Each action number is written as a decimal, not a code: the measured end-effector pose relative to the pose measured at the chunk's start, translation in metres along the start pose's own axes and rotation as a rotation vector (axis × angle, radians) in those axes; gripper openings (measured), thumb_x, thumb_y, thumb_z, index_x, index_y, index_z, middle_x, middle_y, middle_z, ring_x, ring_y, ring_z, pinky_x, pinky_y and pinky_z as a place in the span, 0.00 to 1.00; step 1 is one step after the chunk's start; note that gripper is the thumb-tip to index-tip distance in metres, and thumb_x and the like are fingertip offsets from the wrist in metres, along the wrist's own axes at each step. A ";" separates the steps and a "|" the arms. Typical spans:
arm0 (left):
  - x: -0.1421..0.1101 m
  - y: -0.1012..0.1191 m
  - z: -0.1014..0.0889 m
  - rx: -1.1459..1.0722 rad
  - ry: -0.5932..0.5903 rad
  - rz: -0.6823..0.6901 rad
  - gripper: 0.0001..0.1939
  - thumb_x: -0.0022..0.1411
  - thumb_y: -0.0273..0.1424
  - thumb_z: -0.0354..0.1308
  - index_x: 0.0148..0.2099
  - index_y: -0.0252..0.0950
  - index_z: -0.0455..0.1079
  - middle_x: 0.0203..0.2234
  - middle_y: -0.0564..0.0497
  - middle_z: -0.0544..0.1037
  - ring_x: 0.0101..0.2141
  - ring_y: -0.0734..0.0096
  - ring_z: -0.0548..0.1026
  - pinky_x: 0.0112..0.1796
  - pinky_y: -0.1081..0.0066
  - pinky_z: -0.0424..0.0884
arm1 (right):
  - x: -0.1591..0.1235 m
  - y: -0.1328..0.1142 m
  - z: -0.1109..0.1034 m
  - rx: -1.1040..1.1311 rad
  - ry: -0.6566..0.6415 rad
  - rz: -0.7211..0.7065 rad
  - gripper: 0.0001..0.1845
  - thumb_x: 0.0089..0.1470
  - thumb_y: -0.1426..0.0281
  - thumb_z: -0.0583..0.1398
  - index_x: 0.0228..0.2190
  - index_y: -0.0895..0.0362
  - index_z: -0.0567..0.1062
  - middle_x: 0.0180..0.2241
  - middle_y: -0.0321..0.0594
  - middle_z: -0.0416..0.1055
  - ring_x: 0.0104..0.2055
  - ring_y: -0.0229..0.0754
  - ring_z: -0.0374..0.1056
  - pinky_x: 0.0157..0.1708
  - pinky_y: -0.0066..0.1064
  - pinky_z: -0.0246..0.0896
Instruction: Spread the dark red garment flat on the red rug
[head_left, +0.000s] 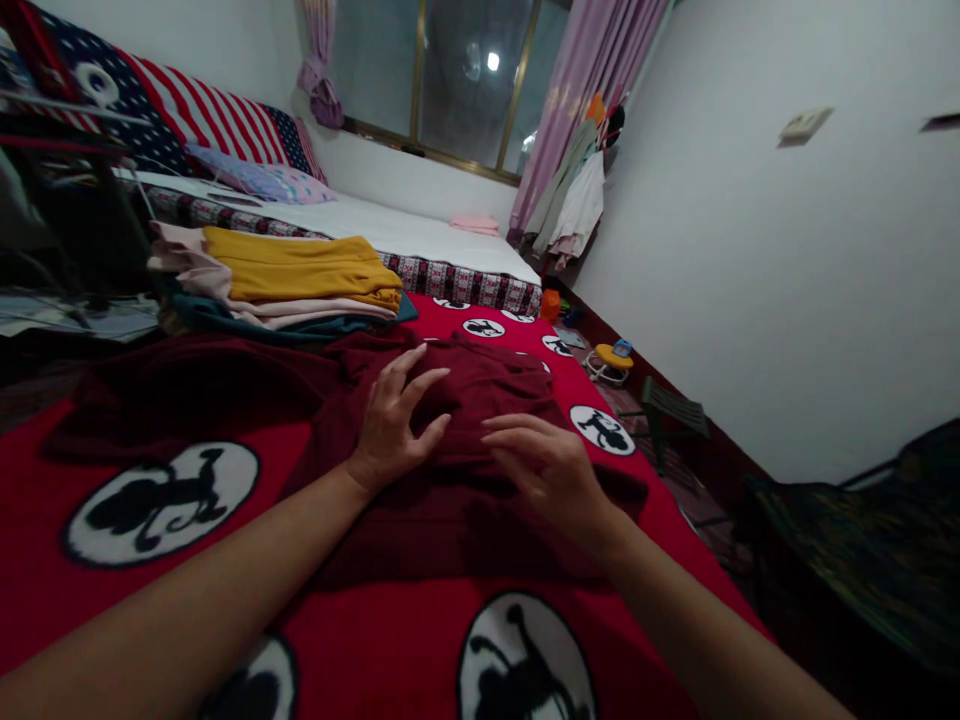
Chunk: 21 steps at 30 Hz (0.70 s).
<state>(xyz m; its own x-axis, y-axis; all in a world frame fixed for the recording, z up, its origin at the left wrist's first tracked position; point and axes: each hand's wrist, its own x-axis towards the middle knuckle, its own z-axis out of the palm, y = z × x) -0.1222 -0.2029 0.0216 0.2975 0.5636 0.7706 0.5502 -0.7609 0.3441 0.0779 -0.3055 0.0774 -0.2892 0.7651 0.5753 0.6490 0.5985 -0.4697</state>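
Note:
A dark maroon garment [457, 510] lies spread on a red blanket [375, 650] printed with black-and-white round figures. One long part of it, perhaps a sleeve, stretches out to the left. My left hand [397, 415] is over the garment's middle, fingers apart and holding nothing. To its right my right hand [551, 470] hovers low over or touches the cloth, its fingers loosely extended with no cloth visibly gripped. Just beyond the garment, at the left, sits a stack of folded clothes with a mustard-yellow piece [300, 265] on top, above pink and teal ones.
Behind stands a bed [390, 225] with a white cover, a purple pillow [262, 180] and a flag-patterned backrest. Along the right wall are a yellow stool [611, 357], a dark folding stool [671, 408] and a camouflage chair [877, 540]. Clothes [577, 205] hang by the curtain.

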 end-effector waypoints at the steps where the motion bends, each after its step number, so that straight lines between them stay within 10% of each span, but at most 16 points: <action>1: 0.000 0.001 0.000 0.021 -0.032 0.031 0.18 0.61 0.35 0.56 0.54 0.43 0.70 0.64 0.48 0.59 0.64 0.51 0.54 0.61 0.49 0.53 | -0.011 0.007 -0.012 -0.043 0.070 0.045 0.10 0.58 0.73 0.58 0.38 0.51 0.77 0.44 0.40 0.76 0.47 0.41 0.72 0.49 0.34 0.67; 5: 0.000 0.009 0.004 -0.024 -0.218 0.226 0.09 0.60 0.33 0.57 0.42 0.44 0.76 0.54 0.51 0.73 0.61 0.55 0.60 0.62 0.49 0.50 | -0.054 0.045 -0.066 -0.186 0.297 0.375 0.13 0.55 0.65 0.61 0.42 0.53 0.76 0.49 0.45 0.73 0.53 0.48 0.69 0.54 0.45 0.63; 12: -0.003 0.015 0.019 -0.026 -0.541 0.314 0.32 0.56 0.41 0.60 0.62 0.39 0.64 0.53 0.43 0.72 0.53 0.55 0.69 0.56 0.55 0.60 | -0.119 0.084 -0.094 0.090 0.220 0.859 0.45 0.37 0.56 0.70 0.56 0.55 0.64 0.53 0.54 0.70 0.51 0.55 0.71 0.47 0.47 0.69; 21: -0.002 0.010 0.025 0.090 -0.554 0.205 0.21 0.59 0.24 0.51 0.53 0.38 0.71 0.47 0.45 0.77 0.50 0.56 0.71 0.48 0.57 0.65 | -0.106 0.054 -0.076 0.133 0.283 0.802 0.19 0.42 0.57 0.66 0.33 0.57 0.77 0.34 0.44 0.78 0.38 0.49 0.75 0.40 0.39 0.70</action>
<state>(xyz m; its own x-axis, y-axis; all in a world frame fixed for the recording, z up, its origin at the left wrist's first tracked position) -0.0981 -0.2039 0.0101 0.7541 0.5106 0.4132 0.4953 -0.8552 0.1528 0.1976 -0.3726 0.0418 0.4196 0.8911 0.1727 0.4892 -0.0617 -0.8700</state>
